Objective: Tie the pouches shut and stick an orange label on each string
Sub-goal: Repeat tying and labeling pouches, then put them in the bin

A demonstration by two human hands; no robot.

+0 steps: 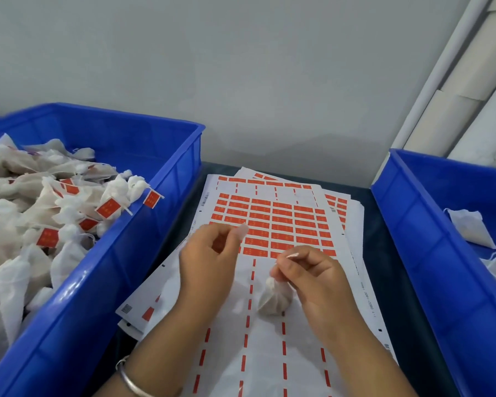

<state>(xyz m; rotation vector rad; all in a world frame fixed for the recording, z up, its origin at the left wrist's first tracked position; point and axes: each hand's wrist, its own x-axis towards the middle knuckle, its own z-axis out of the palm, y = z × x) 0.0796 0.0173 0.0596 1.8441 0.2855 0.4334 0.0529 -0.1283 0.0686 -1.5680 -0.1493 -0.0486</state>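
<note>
Head view. Left bin (pixel 143 224): many tied, orange-labelled pouches (pixel 69 213). Right bin (pixel 413 239): a few unlabelled pouches (pixel 470 230). Label sheet (pixel 269 222), mid-table: right hand (pixel 315 279) pinches current pouch (pixel 275 296) at its neck; left hand (pixel 212 259) fingers curled, contents unclear. Labelling seemingly pending.

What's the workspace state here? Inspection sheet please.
Surface: dark table, mostly covered by label sheets.
Job's things: one pouch on the sheets; left bin holds labelled pouches; right bin holds a few unlabelled ones.
Clutter: nothing seen.
Hands: left hand curled, contents blurred; right hand pinches the pouch's neck.
Cables: nothing seen.
Surroundings: grey wall, white pipes at right.
</note>
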